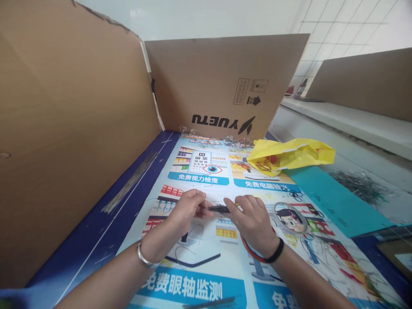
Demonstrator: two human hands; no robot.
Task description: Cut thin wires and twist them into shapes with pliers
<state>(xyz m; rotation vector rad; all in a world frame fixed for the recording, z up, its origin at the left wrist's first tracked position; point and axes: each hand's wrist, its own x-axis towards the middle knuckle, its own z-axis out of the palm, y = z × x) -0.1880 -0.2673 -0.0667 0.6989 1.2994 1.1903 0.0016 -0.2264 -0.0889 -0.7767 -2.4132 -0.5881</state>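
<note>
My right hand (254, 221) is closed around a pair of pliers (220, 209). Their dark jaws point left, and a red-orange handle shows below the palm. At the tip of the jaws, the fingers of my left hand (189, 206) are pinched together. What they hold is too thin to make out. Both hands are above a printed poster sheet (225, 257) spread on the table. A bundle of dark wires (209, 303) lies at the near edge, partly out of view.
Cardboard panels (206, 81) stand at the left and back. Thin straight wires (130, 182) lie on the blue left side. A yellow bag (291, 155) holds reddish pieces. Wire scraps (357, 186) are heaped at right. Several dark wire loops (295, 195) lie beside the teal sheet (337, 201).
</note>
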